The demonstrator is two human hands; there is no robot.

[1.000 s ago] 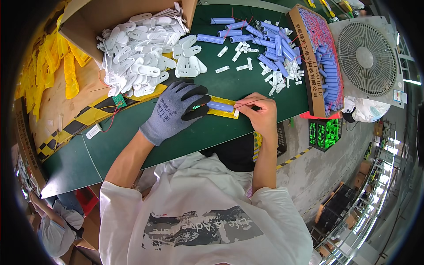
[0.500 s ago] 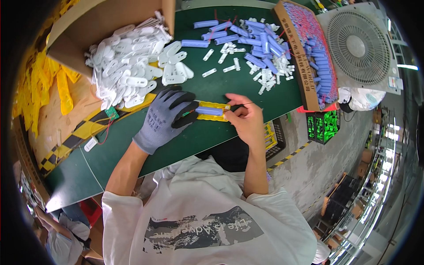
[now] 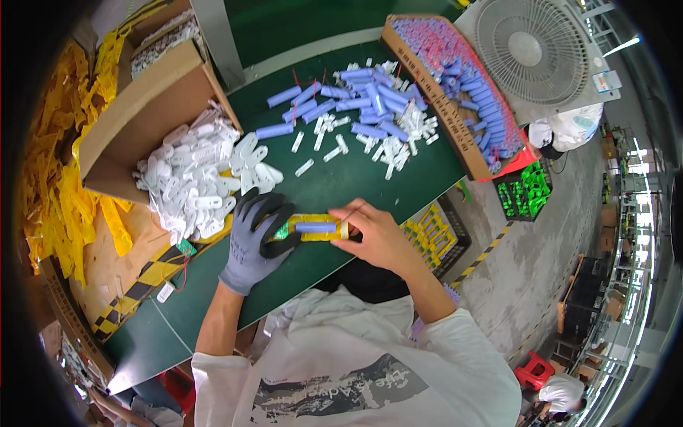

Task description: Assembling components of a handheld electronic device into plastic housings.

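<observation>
My left hand (image 3: 256,240), in a grey glove with black fingertips, grips the left end of a yellow holder (image 3: 313,228) that lies on the green table (image 3: 334,178). A lilac cylindrical cell (image 3: 316,227) sits in the holder. My bare right hand (image 3: 373,235) pinches the holder's right end, fingers closed on it. Loose lilac cells (image 3: 356,99) and small white plastic pieces (image 3: 334,146) lie scattered on the table beyond my hands.
A heap of white plastic parts (image 3: 199,181) spills from a cardboard box (image 3: 146,117) at the left. A cardboard tray of upright lilac cells (image 3: 455,85) stands at the right, a white fan (image 3: 533,50) behind it. Yellow parts (image 3: 60,164) pile far left.
The view has shifted, so the table and hands sit differently in the picture. Both hands stay on the yellow holder; the right hand has closed in on its right end.
</observation>
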